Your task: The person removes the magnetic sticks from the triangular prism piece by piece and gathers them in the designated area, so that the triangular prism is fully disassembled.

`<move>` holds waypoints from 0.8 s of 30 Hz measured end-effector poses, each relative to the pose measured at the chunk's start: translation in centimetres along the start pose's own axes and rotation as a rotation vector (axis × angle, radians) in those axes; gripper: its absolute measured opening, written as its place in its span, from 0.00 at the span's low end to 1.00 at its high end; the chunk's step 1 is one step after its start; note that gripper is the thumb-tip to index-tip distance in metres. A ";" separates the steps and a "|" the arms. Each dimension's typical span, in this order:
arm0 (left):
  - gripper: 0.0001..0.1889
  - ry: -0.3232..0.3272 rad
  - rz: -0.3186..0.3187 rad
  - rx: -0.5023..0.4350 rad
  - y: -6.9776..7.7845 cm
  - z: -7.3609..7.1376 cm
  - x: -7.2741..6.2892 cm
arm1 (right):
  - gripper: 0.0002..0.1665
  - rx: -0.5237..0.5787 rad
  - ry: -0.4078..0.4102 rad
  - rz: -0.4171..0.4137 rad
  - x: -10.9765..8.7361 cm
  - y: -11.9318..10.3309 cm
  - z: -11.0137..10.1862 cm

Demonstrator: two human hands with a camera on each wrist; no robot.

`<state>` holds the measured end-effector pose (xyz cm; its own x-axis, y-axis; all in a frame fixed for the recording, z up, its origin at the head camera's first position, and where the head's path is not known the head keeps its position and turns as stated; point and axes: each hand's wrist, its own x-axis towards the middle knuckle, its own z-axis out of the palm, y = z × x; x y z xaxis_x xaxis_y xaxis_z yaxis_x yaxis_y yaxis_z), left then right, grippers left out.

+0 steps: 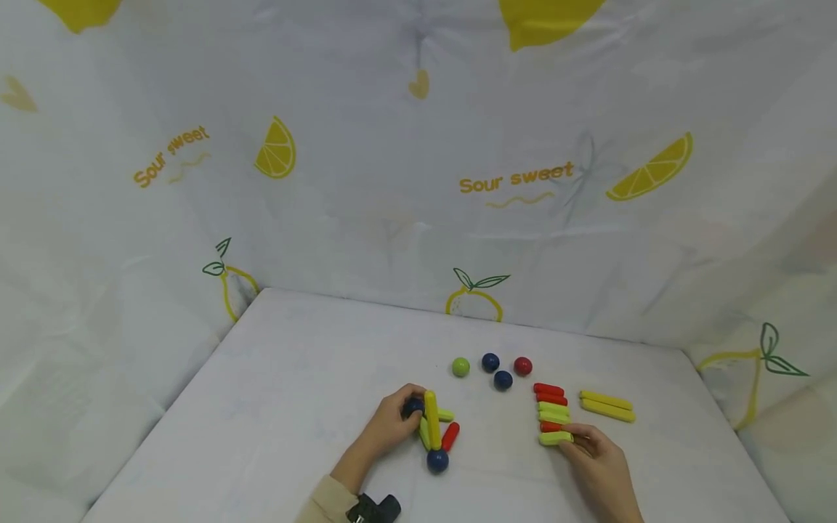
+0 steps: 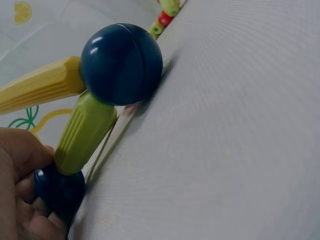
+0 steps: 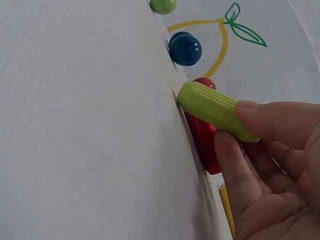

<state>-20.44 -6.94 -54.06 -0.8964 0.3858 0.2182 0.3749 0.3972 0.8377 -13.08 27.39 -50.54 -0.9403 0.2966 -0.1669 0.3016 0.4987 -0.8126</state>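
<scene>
My left hand [image 1: 386, 428] grips a blue ball [image 2: 59, 192] at one corner of a small build of balls and rods. A light green rod [image 2: 85, 134] joins it to a nearer blue ball [image 2: 122, 65]. From that nearer ball a yellow rod [image 1: 431, 420] slants upward, and a red rod [image 1: 450, 436] runs off along the table. Another green rod [image 1: 446, 415] shows behind the yellow one. With thumb and fingers, my right hand [image 1: 600, 465] pinches a light green rod [image 3: 212, 107], one end tilted up, beside a red rod [image 3: 202, 142].
Several red and green rods [image 1: 551, 400] lie in a column beside my right hand. Two yellow rods [image 1: 607, 411] lie farther right. Behind are a green ball [image 1: 461, 367], two blue balls [image 1: 490, 362] and a red ball [image 1: 522, 366]. A lemon-print sheet [image 1: 366, 218] hangs behind the white table [image 1: 275, 378].
</scene>
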 end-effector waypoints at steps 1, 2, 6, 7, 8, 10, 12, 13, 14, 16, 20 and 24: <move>0.17 0.003 0.009 0.001 0.0 0.0 0.0 | 0.25 -0.003 0.002 -0.001 0.1 0.0 0.0; 0.17 0.004 0.015 0.003 0.0 -0.1 0.1 | 0.24 -0.013 0.007 0.001 0.1 0.1 0.0; 0.17 0.006 0.020 0.001 -0.1 -0.1 0.1 | 0.24 -0.046 0.025 0.001 0.4 0.3 0.0; 0.17 0.006 0.015 0.002 -0.1 -0.1 0.1 | 0.24 -0.056 0.032 0.003 0.4 0.4 0.0; 0.17 0.005 0.009 0.004 -0.1 -0.1 0.1 | 0.23 -0.065 0.037 0.005 0.5 0.4 0.0; 0.17 0.003 0.003 0.002 -0.1 0.0 0.1 | 0.23 -0.078 0.047 0.008 0.6 0.5 0.0; 0.17 0.005 0.007 0.007 -0.2 0.0 0.1 | 0.23 -0.086 0.063 0.011 0.6 0.7 0.0; 0.17 0.005 0.008 0.007 -0.2 0.0 0.1 | 0.23 -0.090 0.072 0.011 0.7 0.8 0.1; 0.17 0.006 0.009 0.006 -0.2 0.0 0.1 | 0.22 -0.095 0.081 0.013 0.7 0.8 0.1; 0.17 0.007 0.010 0.006 -0.2 0.0 0.1 | 0.22 -0.104 0.100 0.016 0.8 1.0 0.2; 0.17 0.005 0.009 0.002 -0.2 0.1 0.0 | 0.20 -0.117 0.139 0.026 0.9 1.1 0.3; 0.17 -0.003 0.001 -0.016 -0.1 0.1 -0.1 | 0.21 -0.120 0.188 0.026 0.8 1.0 0.5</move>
<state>-20.41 -6.94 -54.22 -0.8950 0.3892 0.2178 0.3723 0.3829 0.8454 -13.59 27.74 -51.76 -0.8893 0.4517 -0.0710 0.3527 0.5788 -0.7353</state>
